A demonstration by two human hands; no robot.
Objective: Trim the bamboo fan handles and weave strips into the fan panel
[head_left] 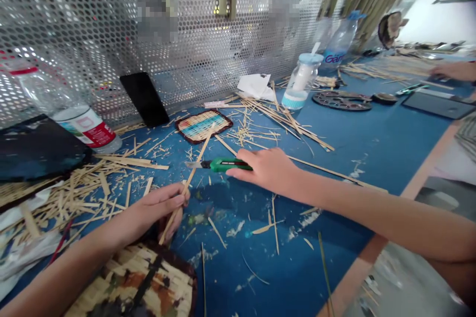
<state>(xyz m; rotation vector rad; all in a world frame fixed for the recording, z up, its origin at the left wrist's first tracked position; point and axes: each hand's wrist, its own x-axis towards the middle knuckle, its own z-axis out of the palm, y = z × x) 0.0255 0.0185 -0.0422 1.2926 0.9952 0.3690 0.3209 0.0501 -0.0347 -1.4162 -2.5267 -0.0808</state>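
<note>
Between the fingers and thumb of my left hand (169,208) is a thin bamboo strip (200,156), slanting up and away from me. My right hand (269,171) is closed round a green utility knife (226,164). Its blade (194,164) is out, points left and meets or crosses the strip above my left hand; whether it cuts in cannot be made out. A painted woven piece (137,282) with a dark rim lies below my left hand. Beyond the strip's far end sits a smaller woven mat (204,126), blue and cream with a brown edge.
Loose bamboo strips (85,188) and shavings litter the left side of the blue table (357,148). A water bottle (85,119), a phone (144,99) and a blue-lidded bottle (300,81) stand along the perforated screen (193,44). At right are a paint palette (342,101) and another person's hand (455,70).
</note>
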